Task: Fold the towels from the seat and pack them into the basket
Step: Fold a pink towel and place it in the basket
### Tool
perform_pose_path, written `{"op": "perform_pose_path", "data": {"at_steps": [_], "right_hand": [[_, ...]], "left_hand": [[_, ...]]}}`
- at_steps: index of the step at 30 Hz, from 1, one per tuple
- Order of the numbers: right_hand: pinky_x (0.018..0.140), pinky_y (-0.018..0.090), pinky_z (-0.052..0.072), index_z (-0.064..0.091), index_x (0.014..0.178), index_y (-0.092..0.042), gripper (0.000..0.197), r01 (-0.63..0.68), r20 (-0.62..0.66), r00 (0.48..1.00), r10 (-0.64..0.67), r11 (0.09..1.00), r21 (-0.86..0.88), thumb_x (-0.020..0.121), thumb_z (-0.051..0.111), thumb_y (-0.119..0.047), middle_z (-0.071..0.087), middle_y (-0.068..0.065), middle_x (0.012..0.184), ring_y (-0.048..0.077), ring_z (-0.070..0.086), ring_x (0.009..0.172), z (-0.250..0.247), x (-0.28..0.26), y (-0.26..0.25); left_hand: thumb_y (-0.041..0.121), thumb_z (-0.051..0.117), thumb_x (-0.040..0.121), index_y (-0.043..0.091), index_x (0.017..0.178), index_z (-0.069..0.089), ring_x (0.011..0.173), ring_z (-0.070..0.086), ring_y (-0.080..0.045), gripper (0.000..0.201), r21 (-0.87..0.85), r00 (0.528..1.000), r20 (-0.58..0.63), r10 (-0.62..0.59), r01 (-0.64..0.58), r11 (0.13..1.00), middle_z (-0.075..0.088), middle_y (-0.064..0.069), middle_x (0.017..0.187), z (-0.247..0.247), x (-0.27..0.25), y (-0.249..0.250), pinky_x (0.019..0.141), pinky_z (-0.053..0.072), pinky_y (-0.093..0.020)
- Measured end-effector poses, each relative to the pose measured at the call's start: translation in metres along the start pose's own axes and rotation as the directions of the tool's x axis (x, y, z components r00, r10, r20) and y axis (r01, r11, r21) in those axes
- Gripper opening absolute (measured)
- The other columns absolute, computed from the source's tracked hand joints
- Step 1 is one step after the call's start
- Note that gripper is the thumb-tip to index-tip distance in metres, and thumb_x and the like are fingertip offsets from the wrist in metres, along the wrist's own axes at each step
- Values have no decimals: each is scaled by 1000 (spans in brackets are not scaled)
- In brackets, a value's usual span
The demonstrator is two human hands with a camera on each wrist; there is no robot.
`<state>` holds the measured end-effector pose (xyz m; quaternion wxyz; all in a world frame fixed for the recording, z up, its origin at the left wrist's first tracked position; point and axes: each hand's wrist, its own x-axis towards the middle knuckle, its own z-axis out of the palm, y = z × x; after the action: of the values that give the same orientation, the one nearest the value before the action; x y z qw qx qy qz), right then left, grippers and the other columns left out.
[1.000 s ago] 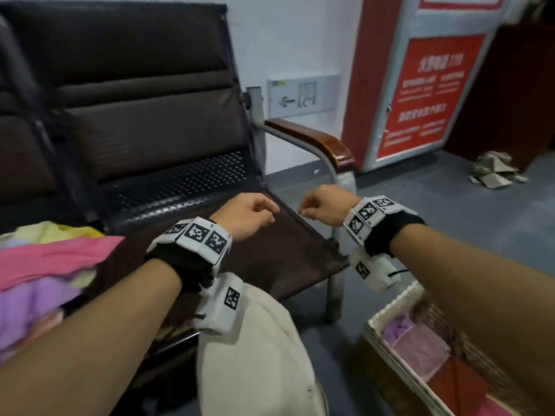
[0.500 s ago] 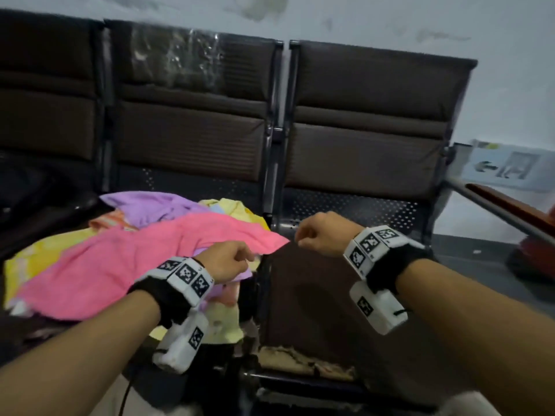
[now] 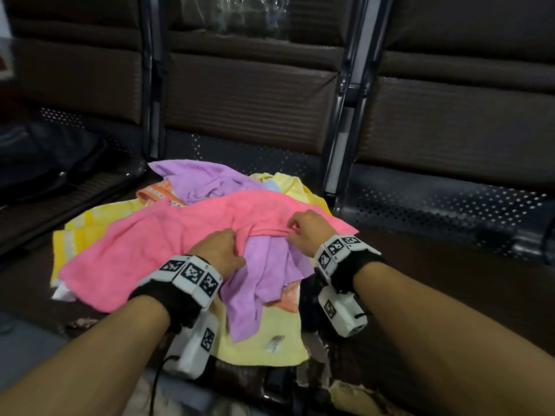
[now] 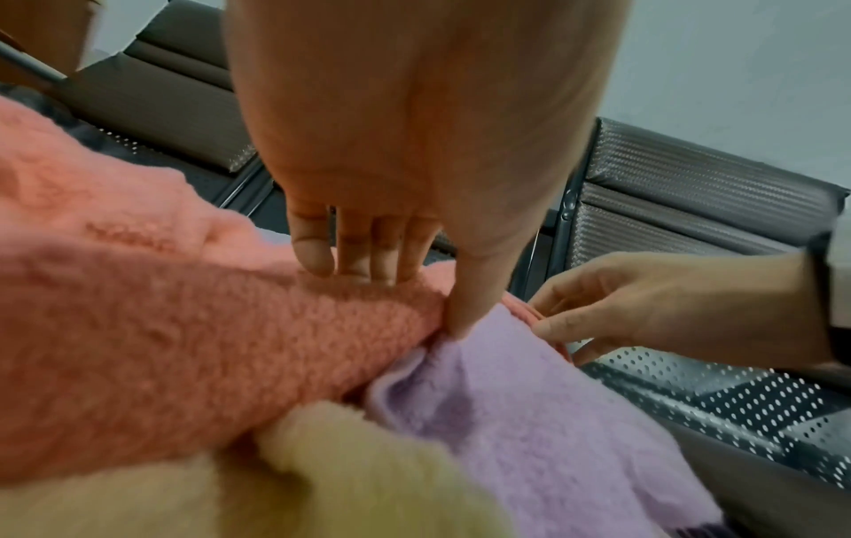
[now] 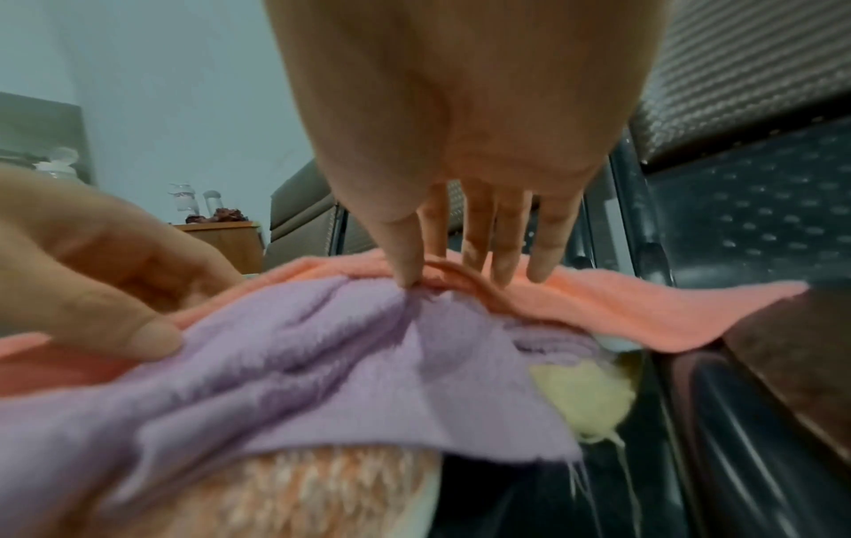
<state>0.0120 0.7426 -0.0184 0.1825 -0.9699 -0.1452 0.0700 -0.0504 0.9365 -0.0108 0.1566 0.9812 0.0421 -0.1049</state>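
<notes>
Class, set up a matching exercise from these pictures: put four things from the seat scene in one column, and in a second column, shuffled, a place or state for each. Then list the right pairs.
Column one:
1. pink towel
2. purple towel
3. pale yellow towel
4. black bag

Column two:
A. hangs over the seat's front edge, lowest in the pile
B. lies on the neighbouring seat, away from both hands
C. spread on top of the pile, pinched by both hands
D. hangs bunched just below the two hands

Pairs: 1-C, 2-D, 3-A, 4-B
</notes>
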Motion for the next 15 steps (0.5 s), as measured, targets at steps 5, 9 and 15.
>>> {"op": "perform_pose_path", "data": {"at_steps": [5, 9, 15], "right_hand": [[72, 23, 33, 60, 89, -16, 5, -15, -34, 999, 19, 996, 89, 88, 61, -21, 58, 4, 89, 23, 54, 86, 10, -1, 4], [66, 23, 30, 59, 86, -16, 9, 55, -143, 989, -26, 978, 203, 89, 62, -24, 57, 1, 82, 17, 51, 79, -30, -32, 11], [74, 28, 42, 57, 83, -18, 9, 149, -376, 926, 18, 901, 409, 92, 59, -20, 59, -3, 79, 10, 53, 77, -107, -103, 44]], "left_hand": [[42, 50, 91, 17, 108, 59, 102, 60, -31, 31, 12, 991, -131, 12, -10, 1000, 64, -13, 111, 3, 4, -2, 87, 49, -38], [35, 49, 94, 14, 94, 57, 97, 61, -31, 22, -115, 952, -279, 122, -159, 980, 66, -13, 103, -7, -4, 22, 81, 48, -39], [25, 41, 97, 18, 87, 46, 96, 56, -30, 13, -271, 836, -478, 270, -433, 860, 61, -14, 101, -20, -28, 91, 79, 38, -35]]}}
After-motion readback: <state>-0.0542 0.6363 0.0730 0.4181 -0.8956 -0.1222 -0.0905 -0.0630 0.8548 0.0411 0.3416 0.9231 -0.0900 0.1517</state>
